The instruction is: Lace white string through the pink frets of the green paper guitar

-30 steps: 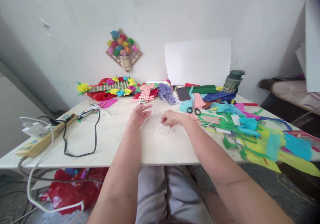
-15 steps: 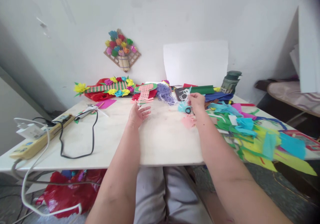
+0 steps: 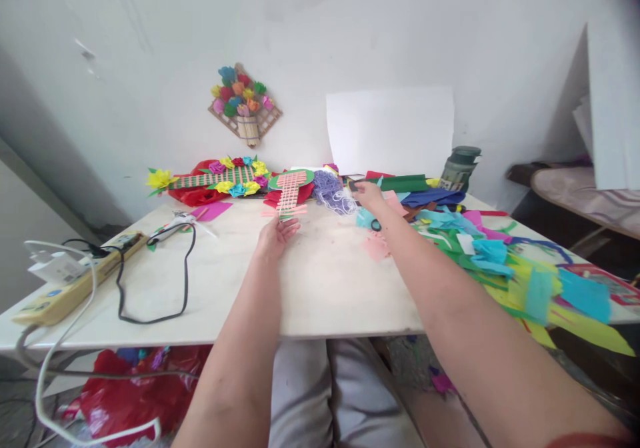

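My left hand (image 3: 279,236) rests palm up on the table with its fingers apart, just below a woven pink and green paper piece (image 3: 291,193). It holds nothing that I can see. My right hand (image 3: 369,195) is stretched toward the back of the table, its fingers pointing left and apart from the yarn. Beside those fingers, white string (image 3: 341,201) lies against a tangle of purple yarn (image 3: 327,185). Under the right forearm are light blue paper with scissors' dark handle (image 3: 376,225) and pink paper scraps (image 3: 376,247).
Coloured paper scraps (image 3: 500,261) cover the right side, with a green bottle (image 3: 460,168) behind. A power strip (image 3: 80,281) and black cable (image 3: 186,268) lie at left. A flower-trimmed woven craft (image 3: 215,180) sits at the back. A flower basket ornament (image 3: 246,101) hangs above.
My right hand has moved left and away, and the white string it held now lies by the purple yarn. My left hand has shifted slightly down.
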{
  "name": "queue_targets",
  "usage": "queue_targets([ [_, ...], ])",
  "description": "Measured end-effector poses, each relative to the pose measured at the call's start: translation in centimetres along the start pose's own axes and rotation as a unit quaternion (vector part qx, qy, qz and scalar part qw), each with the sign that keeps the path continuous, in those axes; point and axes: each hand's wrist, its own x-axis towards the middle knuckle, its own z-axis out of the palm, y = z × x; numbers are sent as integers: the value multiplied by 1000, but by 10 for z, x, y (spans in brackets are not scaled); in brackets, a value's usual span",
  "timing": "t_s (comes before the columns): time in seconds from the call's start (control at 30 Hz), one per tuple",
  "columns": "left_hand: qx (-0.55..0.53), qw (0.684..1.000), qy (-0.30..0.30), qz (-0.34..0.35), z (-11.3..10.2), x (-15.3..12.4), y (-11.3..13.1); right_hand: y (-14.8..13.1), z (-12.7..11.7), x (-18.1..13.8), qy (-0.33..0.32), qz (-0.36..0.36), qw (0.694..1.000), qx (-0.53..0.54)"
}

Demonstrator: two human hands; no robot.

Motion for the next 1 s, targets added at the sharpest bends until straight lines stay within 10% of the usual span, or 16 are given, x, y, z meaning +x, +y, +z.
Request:
queue_targets([
  [0.43,-5,1000,9,-5,4,3,-1,-3,26,-6,-122,11,951,-284],
  [0.77,-11,999,29,-18,5,7,-1,-36,40,53,42,29,999,15],
  [1.0,-5,999,32,-3,2,9,-5,-48,52,50,-104,-61,993,14],
])
